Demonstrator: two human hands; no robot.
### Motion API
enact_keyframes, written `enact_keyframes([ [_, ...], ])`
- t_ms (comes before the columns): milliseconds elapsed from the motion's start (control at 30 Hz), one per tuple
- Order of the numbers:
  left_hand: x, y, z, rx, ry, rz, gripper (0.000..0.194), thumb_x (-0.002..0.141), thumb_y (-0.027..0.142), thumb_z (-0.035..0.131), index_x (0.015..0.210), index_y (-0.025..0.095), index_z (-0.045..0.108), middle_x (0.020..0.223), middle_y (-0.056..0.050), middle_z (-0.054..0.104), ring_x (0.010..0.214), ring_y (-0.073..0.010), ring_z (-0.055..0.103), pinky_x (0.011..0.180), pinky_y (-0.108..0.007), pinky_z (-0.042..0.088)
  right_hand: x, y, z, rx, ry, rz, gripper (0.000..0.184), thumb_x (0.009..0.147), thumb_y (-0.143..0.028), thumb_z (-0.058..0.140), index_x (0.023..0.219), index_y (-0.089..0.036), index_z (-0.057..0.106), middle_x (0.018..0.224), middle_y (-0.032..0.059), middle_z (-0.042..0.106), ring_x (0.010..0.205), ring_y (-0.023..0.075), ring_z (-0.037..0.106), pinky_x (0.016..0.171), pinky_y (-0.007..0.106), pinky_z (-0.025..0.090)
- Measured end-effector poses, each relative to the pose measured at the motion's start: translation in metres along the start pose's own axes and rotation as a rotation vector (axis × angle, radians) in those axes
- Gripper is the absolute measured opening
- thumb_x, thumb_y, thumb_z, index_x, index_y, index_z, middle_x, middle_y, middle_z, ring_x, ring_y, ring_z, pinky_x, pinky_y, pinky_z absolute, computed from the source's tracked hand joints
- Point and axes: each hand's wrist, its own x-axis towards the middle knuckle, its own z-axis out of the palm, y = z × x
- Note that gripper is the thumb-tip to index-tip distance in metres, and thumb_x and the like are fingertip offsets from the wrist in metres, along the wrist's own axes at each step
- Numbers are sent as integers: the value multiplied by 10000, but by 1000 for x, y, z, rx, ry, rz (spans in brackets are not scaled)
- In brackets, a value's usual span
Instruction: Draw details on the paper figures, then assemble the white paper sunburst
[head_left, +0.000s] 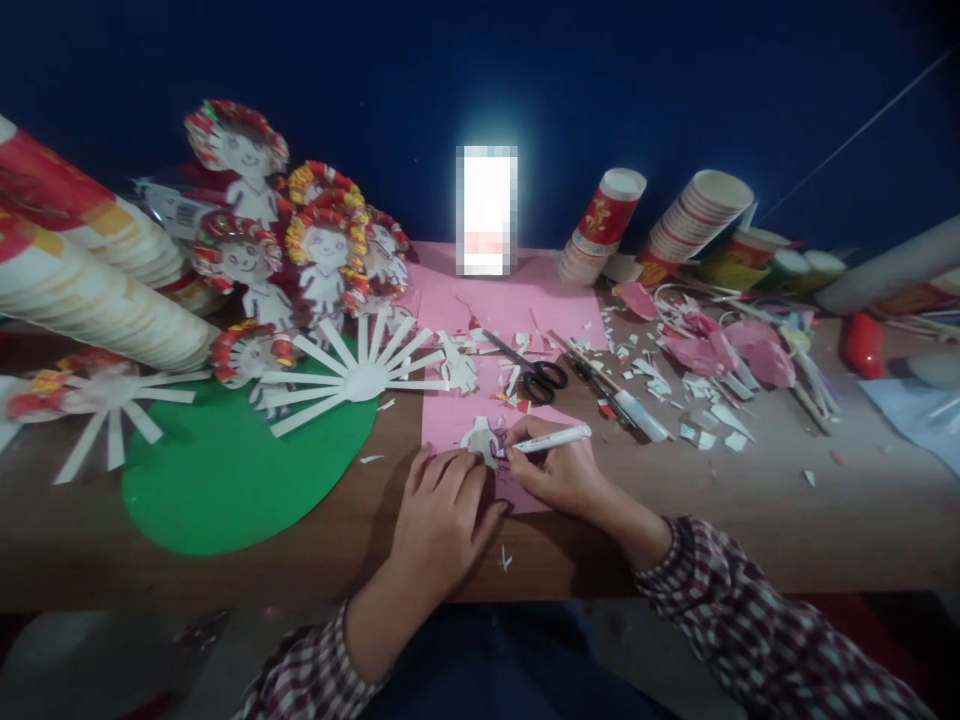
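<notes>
My right hand (556, 474) grips a white marker pen (555, 438), its tip down on a small white paper cutout (480, 436). Dark purple lines show beside the cutout on the pink paper (517, 498) underneath. My left hand (448, 502) lies flat with its fingers out, the fingertips at the cutout's left and lower edge; part of the cutout is hidden under them. Just beyond lie black-handled scissors (541, 380) and another white paper figure (459, 362).
Finished-looking paper dolls (324, 250) with red and yellow rims stand at left, near stacked paper cups (90, 280). A white paper fan shape (365, 381) overlaps a green oval sheet (225, 490). At right are cup stacks (697, 215), paper scraps (705, 390) and pink pieces (697, 345). A glowing, pixelated screen (487, 210) stands behind.
</notes>
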Motion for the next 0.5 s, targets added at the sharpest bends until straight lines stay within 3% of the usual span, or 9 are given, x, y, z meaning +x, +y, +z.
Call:
enact_keyframes([
  [500,-1,0,0,6,4,5,308,892,367,513,1064,130,610,1095,-112,642,1057,-267,549,1054,-503,318,0,5,1,44,-26,-10,45,713,-141,552,699,-185,551,602,-36,551,529,88,449,484,199,330],
])
